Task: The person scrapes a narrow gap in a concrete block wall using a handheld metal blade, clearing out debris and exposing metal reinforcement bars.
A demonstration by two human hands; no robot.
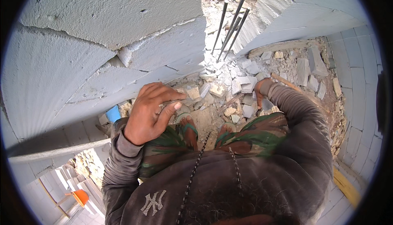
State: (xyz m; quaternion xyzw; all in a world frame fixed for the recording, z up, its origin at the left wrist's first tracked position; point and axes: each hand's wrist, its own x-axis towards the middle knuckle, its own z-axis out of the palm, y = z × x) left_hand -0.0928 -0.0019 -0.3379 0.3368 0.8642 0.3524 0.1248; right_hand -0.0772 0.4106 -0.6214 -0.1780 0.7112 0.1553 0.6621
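My left hand [152, 109] is raised beside the block wall [163, 46], thumb and forefinger apart, and I see nothing held in it. My right hand [260, 92] hangs low over the rubble, seen edge-on. Its visible fingers point down and hold nothing that I can see; the rest of that hand is hidden by the wrist and sleeve. Below and between the hands lie broken pale block pieces [245, 83] and stones [217, 89]. Several dark steel bars [231, 30] stand up in the gap between two walls.
My sandalled feet [190, 128] stand among the debris. A wooden strip [292, 82] lies at the right, near larger block pieces [303, 71]. Another block wall [356, 85] rises at the far right. At lower left are a pale ledge [61, 151] and an orange bucket-like thing [81, 197].
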